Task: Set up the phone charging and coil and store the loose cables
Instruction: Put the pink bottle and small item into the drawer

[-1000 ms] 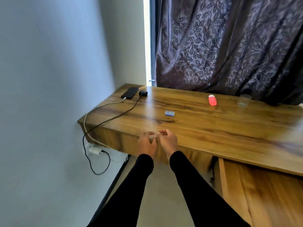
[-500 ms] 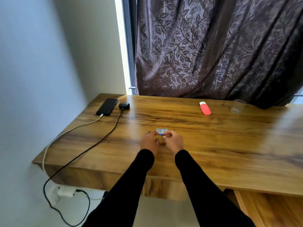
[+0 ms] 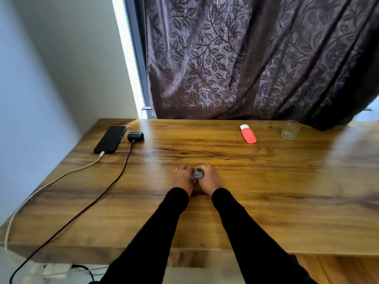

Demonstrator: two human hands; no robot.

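— Two hands meet at the middle of the wooden desk (image 3: 266, 201): the left hand (image 3: 183, 178) and the right hand (image 3: 209, 178) both curl their fingers round a small grey box (image 3: 196, 174), pinching it between them.

— Where is the charging gear?

— At ten o'clock from the hands. The phone (image 3: 110, 139) lies flat with the white cable (image 3: 51, 182) in its near end; just beside it, the black case (image 3: 135, 136) shows a green light, with the black cable (image 3: 114, 181) plugged in.

— What might go wrong?

— Both cables trail off the desk's left edge. I judge a sleeve or elbow snagging either one could drag the phone or case off. The box is blurred; a loose pinch could drop it.

— And the far side?

— At two o'clock, a glass (image 3: 289, 130) and a red tube (image 3: 248, 133), well apart from the hands.
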